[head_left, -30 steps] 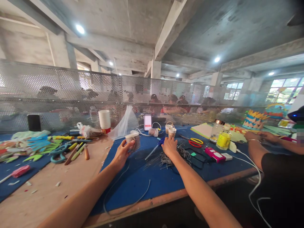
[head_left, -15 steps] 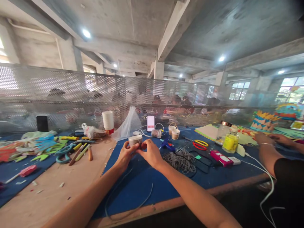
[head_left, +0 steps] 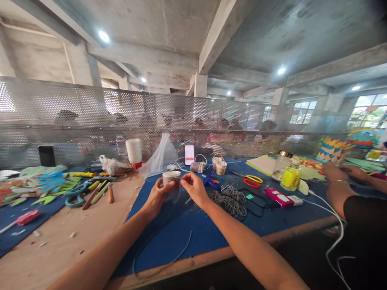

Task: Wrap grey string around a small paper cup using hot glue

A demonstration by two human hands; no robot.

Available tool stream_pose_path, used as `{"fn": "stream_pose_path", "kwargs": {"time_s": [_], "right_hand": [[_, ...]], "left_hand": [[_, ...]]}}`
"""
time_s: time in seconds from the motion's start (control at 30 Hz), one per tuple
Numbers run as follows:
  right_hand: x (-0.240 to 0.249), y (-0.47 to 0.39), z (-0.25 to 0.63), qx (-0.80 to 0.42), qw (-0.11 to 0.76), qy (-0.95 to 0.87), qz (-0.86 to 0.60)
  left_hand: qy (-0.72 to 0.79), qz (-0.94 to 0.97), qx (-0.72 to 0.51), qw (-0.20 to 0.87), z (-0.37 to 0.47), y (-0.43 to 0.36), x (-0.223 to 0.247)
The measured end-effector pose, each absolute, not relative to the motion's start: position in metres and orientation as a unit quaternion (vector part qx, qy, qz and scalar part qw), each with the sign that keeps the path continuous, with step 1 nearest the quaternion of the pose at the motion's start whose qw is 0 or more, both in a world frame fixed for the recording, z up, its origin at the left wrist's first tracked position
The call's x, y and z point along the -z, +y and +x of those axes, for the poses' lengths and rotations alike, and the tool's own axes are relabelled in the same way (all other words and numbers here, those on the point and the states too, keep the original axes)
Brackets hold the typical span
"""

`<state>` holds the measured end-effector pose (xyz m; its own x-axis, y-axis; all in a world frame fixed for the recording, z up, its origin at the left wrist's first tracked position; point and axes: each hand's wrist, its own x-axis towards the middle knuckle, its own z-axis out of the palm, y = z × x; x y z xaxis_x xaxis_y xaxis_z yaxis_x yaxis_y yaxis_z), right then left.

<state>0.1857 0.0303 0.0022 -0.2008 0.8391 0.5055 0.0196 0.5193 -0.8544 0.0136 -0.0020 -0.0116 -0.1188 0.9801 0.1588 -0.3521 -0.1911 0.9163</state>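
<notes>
A small paper cup [head_left: 171,177] with a white rim and grey cord around its side is in my left hand [head_left: 160,196], fingers wrapped round it. My right hand [head_left: 193,188] is at the cup's right side, thumb and index finger pinched together; a thin grey cord [head_left: 185,246] trails down from near the hands and curves over the blue mat [head_left: 169,241]. A tangled bundle of grey cord [head_left: 230,201] lies right of my right hand. Behind it is a blue glue gun [head_left: 211,183]. Another cord-wrapped cup [head_left: 197,167] lies on its side behind my hands.
Scissors with red and yellow handles [head_left: 252,180], a magenta box [head_left: 278,197] and a yellow-labelled bottle [head_left: 291,177] stand to the right, near another person's arm [head_left: 337,187]. Left are teal scissors [head_left: 75,195], wooden-handled tools and stacked white cups [head_left: 133,151]. A lit phone [head_left: 190,155] stands behind.
The cup is more upright and more of its side shows. My right hand has drawn slightly away from my left hand, to the cup's right side. The view has shifted a little.
</notes>
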Motion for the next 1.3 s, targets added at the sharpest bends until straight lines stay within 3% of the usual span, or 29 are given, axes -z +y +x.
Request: {"fn": "stream_pose_path", "kwargs": {"time_s": [0.37, 1.3], "right_hand": [[-0.0018, 0.0383, 0.1906, -0.438, 0.583, -0.615, -0.300], [-0.0026, 0.0377, 0.1932, -0.425, 0.581, -0.618, -0.317]], "left_hand": [[0.362, 0.436, -0.631, 0.530, 0.0142, -0.0034, 0.0111], [0.345, 0.452, -0.623, 0.538, 0.0157, -0.0070, 0.0082]]}}
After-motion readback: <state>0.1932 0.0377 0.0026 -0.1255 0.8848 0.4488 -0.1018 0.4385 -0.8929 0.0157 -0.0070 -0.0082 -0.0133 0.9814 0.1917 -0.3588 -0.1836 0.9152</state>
